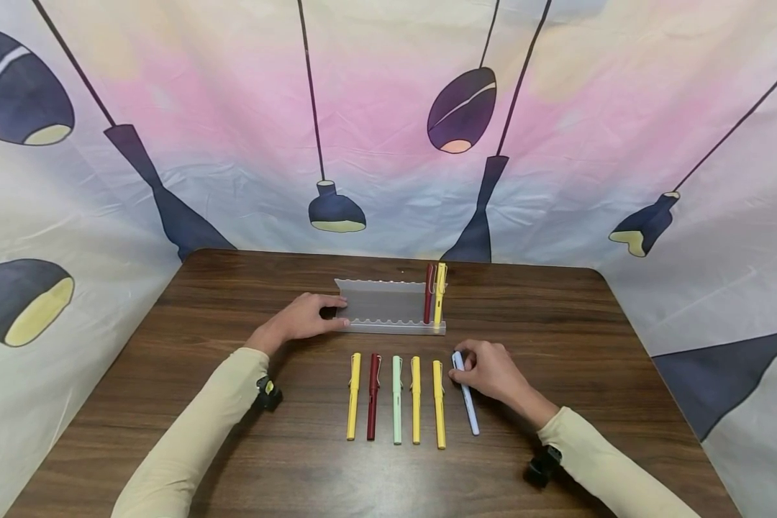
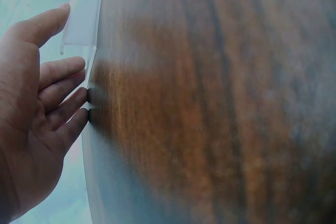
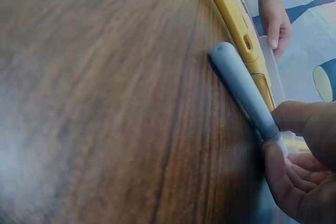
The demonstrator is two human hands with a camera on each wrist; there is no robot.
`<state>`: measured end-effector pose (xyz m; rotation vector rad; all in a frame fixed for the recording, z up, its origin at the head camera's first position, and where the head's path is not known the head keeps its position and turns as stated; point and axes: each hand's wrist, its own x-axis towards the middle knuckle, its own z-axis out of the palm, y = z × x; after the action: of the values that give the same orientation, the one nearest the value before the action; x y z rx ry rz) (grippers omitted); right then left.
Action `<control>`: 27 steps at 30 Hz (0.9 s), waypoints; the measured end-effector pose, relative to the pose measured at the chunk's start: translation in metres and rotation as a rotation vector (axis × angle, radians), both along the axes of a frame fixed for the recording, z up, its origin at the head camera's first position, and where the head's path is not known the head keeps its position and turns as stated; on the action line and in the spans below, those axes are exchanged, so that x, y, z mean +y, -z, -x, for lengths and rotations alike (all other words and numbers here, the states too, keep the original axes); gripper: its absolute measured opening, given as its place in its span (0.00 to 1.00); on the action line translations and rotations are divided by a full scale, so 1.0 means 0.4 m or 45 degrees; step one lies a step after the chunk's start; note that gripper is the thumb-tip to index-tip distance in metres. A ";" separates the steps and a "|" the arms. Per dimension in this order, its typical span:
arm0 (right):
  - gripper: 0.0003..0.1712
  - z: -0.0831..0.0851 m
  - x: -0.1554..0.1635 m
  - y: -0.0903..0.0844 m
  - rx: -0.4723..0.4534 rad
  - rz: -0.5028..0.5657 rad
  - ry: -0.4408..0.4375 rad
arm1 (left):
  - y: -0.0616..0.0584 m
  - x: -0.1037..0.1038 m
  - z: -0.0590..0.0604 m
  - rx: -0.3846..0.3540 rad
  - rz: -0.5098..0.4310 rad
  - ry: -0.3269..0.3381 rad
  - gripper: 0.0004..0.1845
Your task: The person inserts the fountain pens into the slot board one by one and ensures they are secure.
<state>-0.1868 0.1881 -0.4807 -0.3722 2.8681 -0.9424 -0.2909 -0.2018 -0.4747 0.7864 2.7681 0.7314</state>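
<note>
My right hand (image 1: 490, 368) pinches a pale blue pen (image 1: 470, 406) near its upper end, between thumb and fingers. The pen slants low over the table, beside a yellow pen (image 3: 231, 17) in the right wrist view. At the left end of a clear pen rack (image 1: 382, 301), my left hand (image 1: 306, 316) touches the edge with thumb and forefinger spread apart. Its other fingers (image 2: 73, 100) are loosely bent near the tabletop. A dark red pen (image 1: 429, 295) and a yellow pen (image 1: 439, 296) lie side by side in the rack's right end.
In front of the rack lies a row of pens: a yellow one (image 1: 353, 396), a dark red one (image 1: 373, 397), a mint green one (image 1: 397, 400) and two more yellow ones (image 1: 416, 400). A printed cloth (image 1: 388, 129) hangs behind the wooden table (image 1: 285, 460).
</note>
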 end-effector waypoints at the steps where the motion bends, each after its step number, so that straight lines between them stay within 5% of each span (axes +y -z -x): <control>1: 0.23 0.000 0.001 -0.001 0.002 0.005 0.001 | 0.000 0.000 0.000 0.001 0.001 0.001 0.33; 14: 0.20 0.011 0.022 -0.044 0.025 0.092 -0.006 | 0.003 -0.003 -0.001 0.001 -0.006 0.008 0.33; 27: 0.23 0.045 0.024 -0.110 0.184 0.149 0.021 | 0.013 -0.006 0.008 0.021 -0.001 0.005 0.33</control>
<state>-0.2047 0.1979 -0.4366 -0.4454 2.9561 -1.1344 -0.2940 -0.2040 -0.4798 0.8014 2.7798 0.7284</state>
